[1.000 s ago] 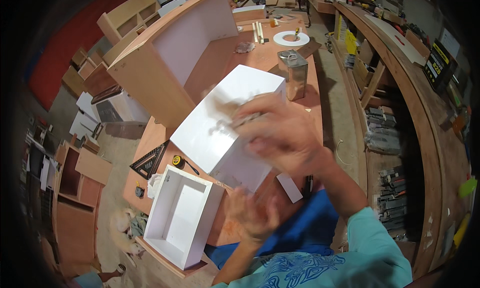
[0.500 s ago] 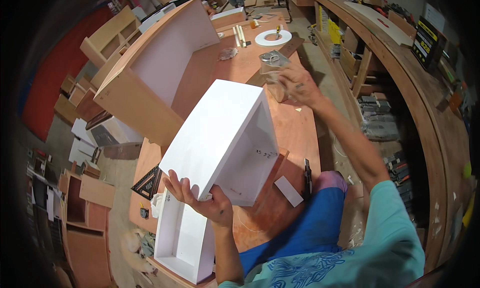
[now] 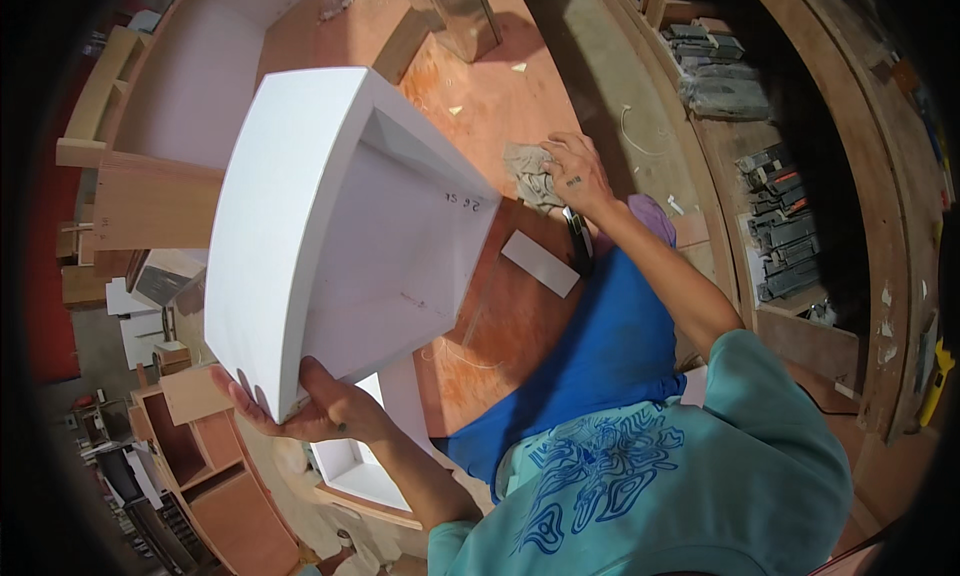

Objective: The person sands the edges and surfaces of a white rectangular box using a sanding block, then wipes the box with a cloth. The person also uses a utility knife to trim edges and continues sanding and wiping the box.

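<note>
My left hand (image 3: 300, 401) grips the lower near corner of an open white box (image 3: 255, 226), which is tilted up with its hollow side facing right and handwritten marks inside. My right hand (image 3: 582, 181) is closed on a crumpled beige-grey rag (image 3: 527, 173) over the right part of the plywood worktop (image 3: 510, 346), beside the box's far corner. A black utility knife (image 3: 576, 241) lies just below the rag, and a narrow white strip (image 3: 540, 263) lies next to it. A second white box (image 3: 375, 481) is partly hidden under my left arm.
A large wooden carcass (image 3: 150, 206) stands at back left, a metal can (image 3: 455, 21) at the back. Shelving (image 3: 760, 126) with dark stacked items runs along the right across a narrow floor strip (image 3: 630, 96). Loose cabinets (image 3: 215, 486) stand at lower left.
My view has tipped downward. My left hand has raised and tilted the white box. My right hand has come from beside the metal can toward me, the rag now clearly in it.
</note>
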